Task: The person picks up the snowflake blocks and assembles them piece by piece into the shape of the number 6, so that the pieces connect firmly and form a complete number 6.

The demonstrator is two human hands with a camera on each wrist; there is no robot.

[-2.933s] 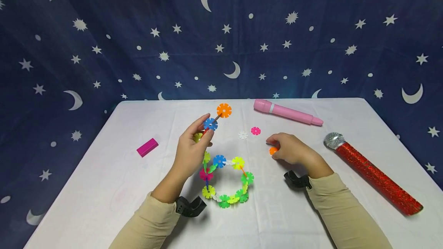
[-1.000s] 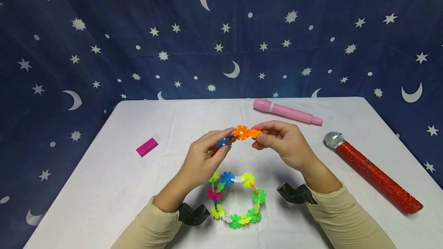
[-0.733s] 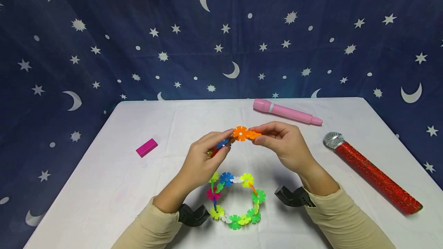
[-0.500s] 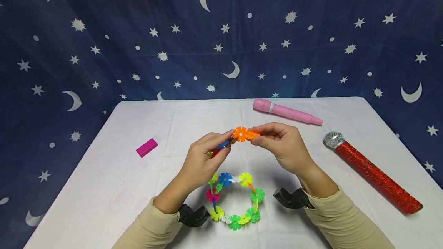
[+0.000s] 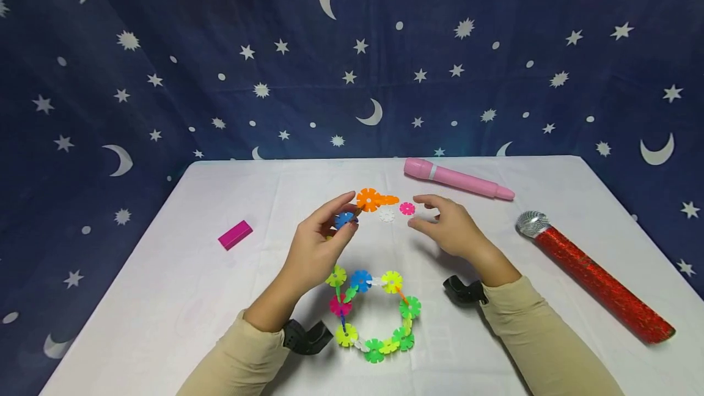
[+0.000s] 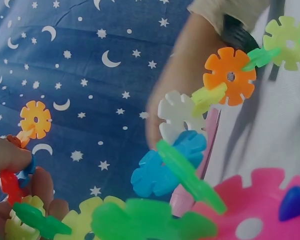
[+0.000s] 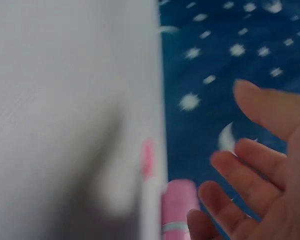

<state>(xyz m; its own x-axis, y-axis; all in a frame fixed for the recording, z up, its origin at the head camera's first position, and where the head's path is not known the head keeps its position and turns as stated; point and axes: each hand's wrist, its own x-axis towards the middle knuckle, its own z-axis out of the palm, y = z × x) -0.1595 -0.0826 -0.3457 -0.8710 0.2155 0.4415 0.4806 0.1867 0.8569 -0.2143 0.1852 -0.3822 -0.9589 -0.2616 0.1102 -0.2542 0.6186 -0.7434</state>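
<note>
In the head view my left hand (image 5: 320, 236) pinches a blue snowflake disc (image 5: 344, 220) in a linked chain of notched plastic discs. Two joined orange discs, one face-on (image 5: 368, 200) and one nearly edge-on (image 5: 390, 200), form the chain's far end. Below the hand hangs a loop of linked discs in green, yellow, pink, white and blue; a pink disc (image 6: 260, 205) looms close in the left wrist view. My right hand (image 5: 453, 228) holds nothing, thumb and fingers apart, beside a loose pink disc (image 5: 407, 208). A loose white disc (image 5: 387, 215) lies left of that.
On the white table (image 5: 165, 298) a magenta block (image 5: 235, 235) lies at the left. A pink toy microphone (image 5: 462, 179) lies at the back, and a red glittery microphone (image 5: 596, 280) with a silver head at the right. A dark star-patterned curtain (image 5: 297, 109) hangs behind.
The right hand fetched an orange disc, which now sits joined to the chain's orange end. It has since let go and drawn back right. The left hand has shifted slightly left with the chain.
</note>
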